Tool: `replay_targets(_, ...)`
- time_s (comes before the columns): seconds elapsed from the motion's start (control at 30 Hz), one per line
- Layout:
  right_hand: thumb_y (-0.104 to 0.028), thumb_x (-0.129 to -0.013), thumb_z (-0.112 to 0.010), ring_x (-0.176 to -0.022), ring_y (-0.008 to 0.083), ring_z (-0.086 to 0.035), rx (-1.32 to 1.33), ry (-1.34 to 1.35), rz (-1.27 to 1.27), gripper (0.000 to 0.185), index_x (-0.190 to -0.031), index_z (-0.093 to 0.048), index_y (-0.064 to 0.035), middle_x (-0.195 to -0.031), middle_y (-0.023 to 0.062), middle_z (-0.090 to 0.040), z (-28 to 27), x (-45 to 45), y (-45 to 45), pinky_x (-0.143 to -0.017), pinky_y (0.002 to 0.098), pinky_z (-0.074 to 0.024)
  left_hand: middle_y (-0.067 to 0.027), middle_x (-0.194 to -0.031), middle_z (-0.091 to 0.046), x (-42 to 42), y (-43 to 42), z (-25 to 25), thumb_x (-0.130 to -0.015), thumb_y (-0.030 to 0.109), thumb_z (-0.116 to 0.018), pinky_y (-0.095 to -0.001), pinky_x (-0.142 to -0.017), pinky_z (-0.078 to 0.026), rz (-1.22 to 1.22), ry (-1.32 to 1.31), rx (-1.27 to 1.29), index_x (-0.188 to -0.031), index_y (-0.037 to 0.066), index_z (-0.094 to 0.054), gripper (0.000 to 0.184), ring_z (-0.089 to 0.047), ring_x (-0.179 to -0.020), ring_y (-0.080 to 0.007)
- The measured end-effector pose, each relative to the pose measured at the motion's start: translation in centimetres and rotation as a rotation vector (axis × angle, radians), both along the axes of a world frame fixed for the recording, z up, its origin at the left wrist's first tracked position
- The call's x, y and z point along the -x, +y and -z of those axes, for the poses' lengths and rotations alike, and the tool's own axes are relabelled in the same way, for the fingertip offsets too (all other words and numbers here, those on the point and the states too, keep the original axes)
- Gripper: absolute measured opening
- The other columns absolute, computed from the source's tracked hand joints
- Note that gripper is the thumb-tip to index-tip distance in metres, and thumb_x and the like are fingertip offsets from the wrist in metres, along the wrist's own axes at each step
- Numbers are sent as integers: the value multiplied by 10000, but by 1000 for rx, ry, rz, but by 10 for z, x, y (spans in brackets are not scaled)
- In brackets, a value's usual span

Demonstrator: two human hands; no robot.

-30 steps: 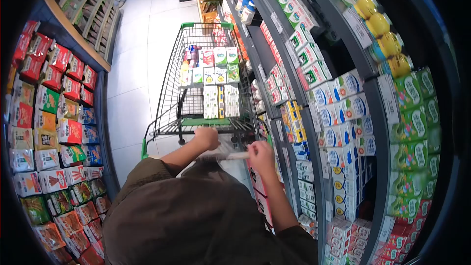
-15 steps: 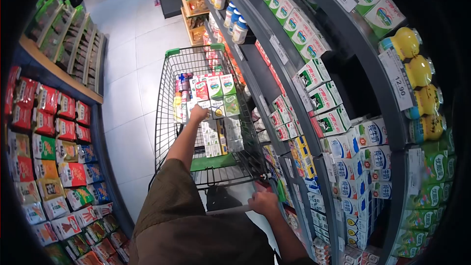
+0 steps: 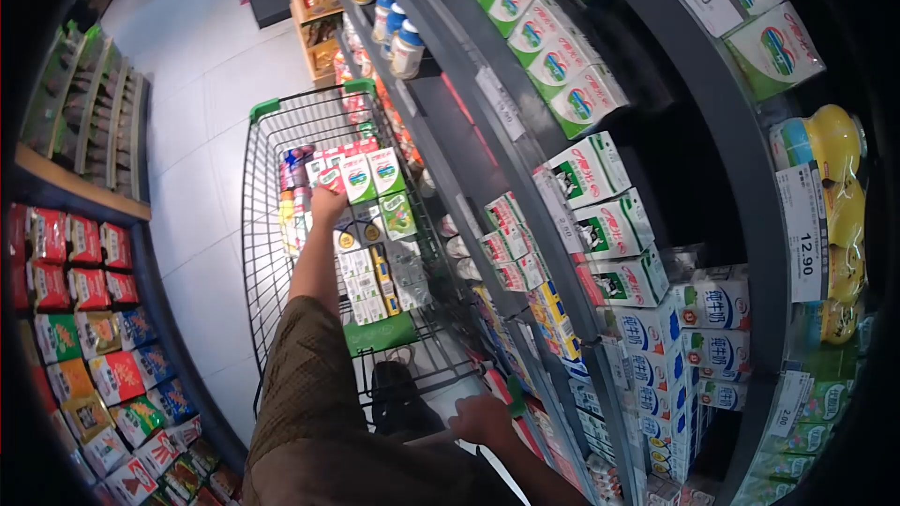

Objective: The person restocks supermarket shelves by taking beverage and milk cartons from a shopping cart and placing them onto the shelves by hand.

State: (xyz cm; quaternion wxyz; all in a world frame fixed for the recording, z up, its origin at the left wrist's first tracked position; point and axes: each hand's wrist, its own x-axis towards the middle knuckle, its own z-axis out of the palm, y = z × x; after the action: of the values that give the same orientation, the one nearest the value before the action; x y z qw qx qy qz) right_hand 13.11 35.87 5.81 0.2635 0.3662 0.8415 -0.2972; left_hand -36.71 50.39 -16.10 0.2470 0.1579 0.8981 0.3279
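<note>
My left hand (image 3: 326, 205) reaches into the shopping cart (image 3: 352, 341), its fingers closed at the near edge of a red-and-white carton (image 3: 328, 176). Beside that carton stand green-and-white cartons (image 3: 357, 178). A green carton (image 3: 398, 215) lies nearer me, next to white packs with black carrying loops (image 3: 357, 233). Closest to me in the cart are stacked white boxes (image 3: 364, 287). My right hand (image 3: 481, 418) is wrapped round the cart handle (image 3: 428, 439); its fingertips are partly hidden.
On the right, close to the cart, shelves hold milk cartons (image 3: 600, 230), white bottles (image 3: 406, 49) and yellow bottles (image 3: 841, 230) behind price tags. To the left, a rack carries red packets (image 3: 86, 238). Pale floor tiles (image 3: 199, 178) run between rack and cart.
My left hand has moved forward within the cart, from the white packs to the red-and-white carton. The view has shifted, so the cart sits further left. My right hand keeps its hold on the handle.
</note>
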Motion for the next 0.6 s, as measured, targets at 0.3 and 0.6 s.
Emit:
replay_targets(0.3, -391, -853, -564, -911, 380, -684, 95, -42, 40, 337, -903, -684, -80, -907, 173, -692, -4, -1, 2, -787, 545, -533, -313, -1160, -658, 45, 5, 92, -604, 417, -906, -402, -876, -568, 71, 47, -179, -1278, -146, -349, 1040, -702, -1013, -399)
replay_targets(0.6, -358, -849, -588, -917, 397, -687, 87, 9, 122, 326, -943, -700, -66, -918, 181, -702, -16, -3, -2, -793, 534, -543, -111, -848, -710, 29, -11, 24, -628, 119, -784, -328, -575, -552, 1, -103, -413, -1034, -62, -633, 469, -681, -672, -191)
